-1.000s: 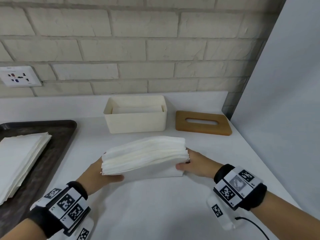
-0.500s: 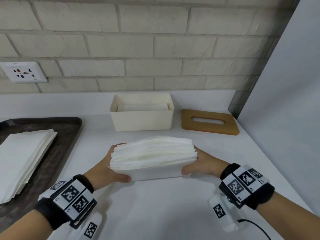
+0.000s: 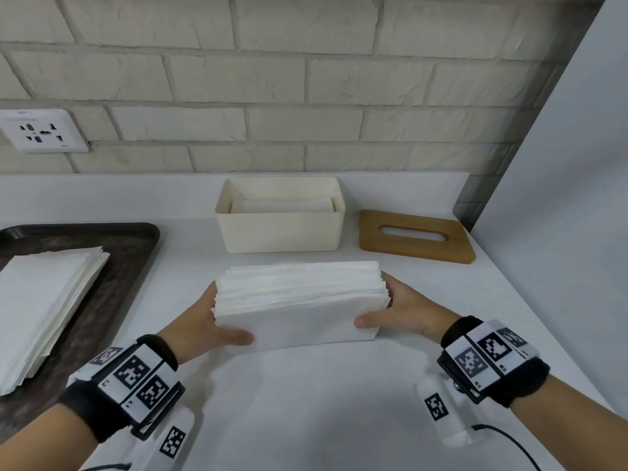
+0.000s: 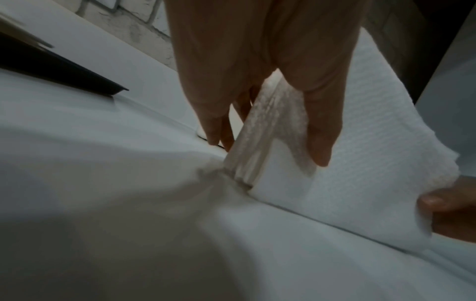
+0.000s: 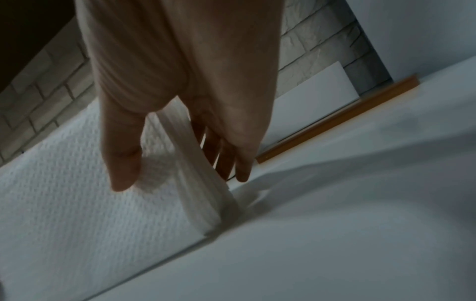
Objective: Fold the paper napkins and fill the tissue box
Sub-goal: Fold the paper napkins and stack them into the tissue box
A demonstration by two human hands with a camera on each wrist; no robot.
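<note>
Folded napkin stack (image 3: 300, 297) between both hands, left hand (image 3: 204, 321) gripping one end; right hand (image 3: 401, 309) gripping the other

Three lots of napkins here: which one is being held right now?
The folded stack at centre, stood on edge between left hand and right hand. The tray pile and box napkins lie untouched.

A kitchen-like counter corner is suggested: a white smooth countertop (image 3: 306, 419), a pale painted brick wall (image 3: 272, 96), a white wall socket (image 3: 42, 130) and a dark metal baking tray (image 3: 112, 294) are seen.
</note>
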